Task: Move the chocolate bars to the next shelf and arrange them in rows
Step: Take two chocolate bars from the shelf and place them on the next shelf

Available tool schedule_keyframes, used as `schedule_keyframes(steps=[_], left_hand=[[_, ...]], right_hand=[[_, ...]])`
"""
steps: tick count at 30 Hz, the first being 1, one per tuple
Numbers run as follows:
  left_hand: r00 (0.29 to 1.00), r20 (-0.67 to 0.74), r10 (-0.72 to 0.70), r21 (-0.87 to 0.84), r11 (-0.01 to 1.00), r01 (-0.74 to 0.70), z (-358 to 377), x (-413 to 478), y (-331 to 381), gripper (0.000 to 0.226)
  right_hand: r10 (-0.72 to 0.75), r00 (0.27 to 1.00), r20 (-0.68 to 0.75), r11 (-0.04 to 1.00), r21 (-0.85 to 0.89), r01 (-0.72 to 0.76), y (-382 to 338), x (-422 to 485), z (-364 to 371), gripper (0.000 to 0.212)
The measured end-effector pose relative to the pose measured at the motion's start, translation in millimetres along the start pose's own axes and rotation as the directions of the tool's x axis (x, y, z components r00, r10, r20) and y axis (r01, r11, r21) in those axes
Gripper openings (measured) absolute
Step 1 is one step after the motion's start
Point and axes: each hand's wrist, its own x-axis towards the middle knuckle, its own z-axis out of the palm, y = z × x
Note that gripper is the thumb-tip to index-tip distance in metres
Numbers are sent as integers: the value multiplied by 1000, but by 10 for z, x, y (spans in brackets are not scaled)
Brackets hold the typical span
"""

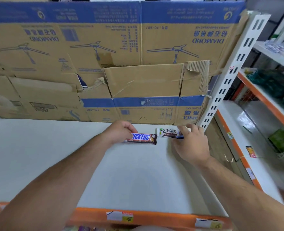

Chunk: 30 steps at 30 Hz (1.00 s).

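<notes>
Two bars: Snickers bar (142, 138) and Dove bar (169, 132) lie end to end near the back of the white shelf (71, 155).
Left hand (119, 132): fingers curled on the Snickers bar's left end.
Right hand (192, 144): fingers clamped on the Dove bar's right end.
Behind: flattened cardboard boxes (138, 55) wall off the shelf's back, just beyond both bars.
Right: slotted white upright (227, 80), then neighbouring shelves (262, 97) with green packs (281, 140).
Front: orange shelf edge (154, 217) with price tags (119, 216).
</notes>
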Motion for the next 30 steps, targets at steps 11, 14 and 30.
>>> schedule_keyframes(steps=[11,14,30], left_hand=[[960,-62,274,341,909,-238,-235,216,-342,47],[937,-43,348,435,850,-296,-237,259,-412,38],[883,-107,457,503,791,-349,-230,53,-534,61]], right_hand=[[46,998,-35,985,167,-40,-492,-419,203,32],[101,995,21,985,142,-103,-592,-520,183,34],[17,983,181,995,-100,2,-742,-678,119,29]])
